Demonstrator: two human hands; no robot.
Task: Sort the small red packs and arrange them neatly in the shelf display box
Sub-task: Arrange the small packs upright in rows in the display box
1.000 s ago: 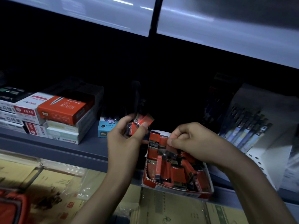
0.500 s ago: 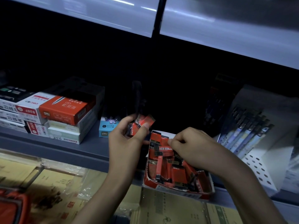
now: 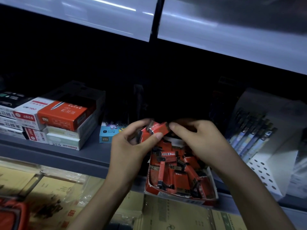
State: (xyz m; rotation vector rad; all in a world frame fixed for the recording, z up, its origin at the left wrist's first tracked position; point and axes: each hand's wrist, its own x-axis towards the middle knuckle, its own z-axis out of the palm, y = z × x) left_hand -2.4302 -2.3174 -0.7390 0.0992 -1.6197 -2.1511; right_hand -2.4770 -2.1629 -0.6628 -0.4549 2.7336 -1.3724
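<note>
A: Left hand (image 3: 131, 146), state?
B: Wrapped round a bundle of red packs (image 3: 155, 130), with the thumb laid on the near face and the fingers behind. The bundle is held at centre frame, just above the far end of the display box (image 3: 181, 196).

A: Right hand (image 3: 201, 140)?
B: The fingers are curled, with the tips set against the right end of the same bundle. It is logged as a pinch, though the thumb is mostly hidden.

A: Where is the box?
B: It is seen at lower centre, seated on the grey shelf (image 3: 93, 151) at its front edge. Loose red packs (image 3: 179, 178) are piled inside, tilted and crossed, none lined up. "2B" is printed on a few. The box's upper right part is covered by the right wrist.

A: Surroundings, quick.
B: On the left of the frame a stack of flat boxes (image 3: 63, 140) is noted on the same shelf, with an orange-red box (image 3: 61, 117) on top. A small blue box (image 3: 108, 135) is placed just left of the left hand and partly covered by it. On the right, pens (image 3: 252, 138) are stood in a white rack (image 3: 274, 165). Below the shelf, brown paper packets (image 3: 166, 216) in clear wrap are laid flat. Something red is caught in the lower left corner, too blurred to be named. The back of the shelf is too dark to be read.
</note>
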